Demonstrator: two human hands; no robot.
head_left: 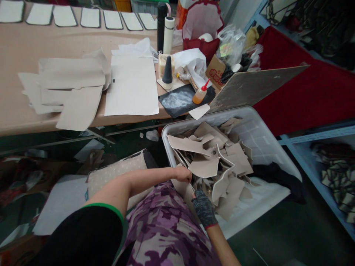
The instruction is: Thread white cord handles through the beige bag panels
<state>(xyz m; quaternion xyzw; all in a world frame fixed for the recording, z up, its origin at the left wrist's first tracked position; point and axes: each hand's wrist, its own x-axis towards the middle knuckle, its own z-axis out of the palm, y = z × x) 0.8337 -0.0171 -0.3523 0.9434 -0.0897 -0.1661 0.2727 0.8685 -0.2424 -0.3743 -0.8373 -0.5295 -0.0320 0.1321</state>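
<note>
My left hand (183,173) is bare and closed at the near left rim of a white plastic bin (257,125); its fingers pinch the edge of a beige piece (186,190) that lies along that rim. Just right of it, my right hand (203,207), in a grey fingerless glove, reaches over the same piece. Its fingers point into the bin and are partly hidden, so its grip is unclear. A loose heap of beige cut pieces (203,164) fills the bin's left and middle. Dark cloth (273,177) hangs over the right side.
The table (16,111) beyond holds stacked beige pieces (72,77), white sheets (131,85), a red-capped glue bottle (200,94) and a row of white panels (112,19). A board (257,87) leans behind the bin. Blue shelving (318,133) stands right.
</note>
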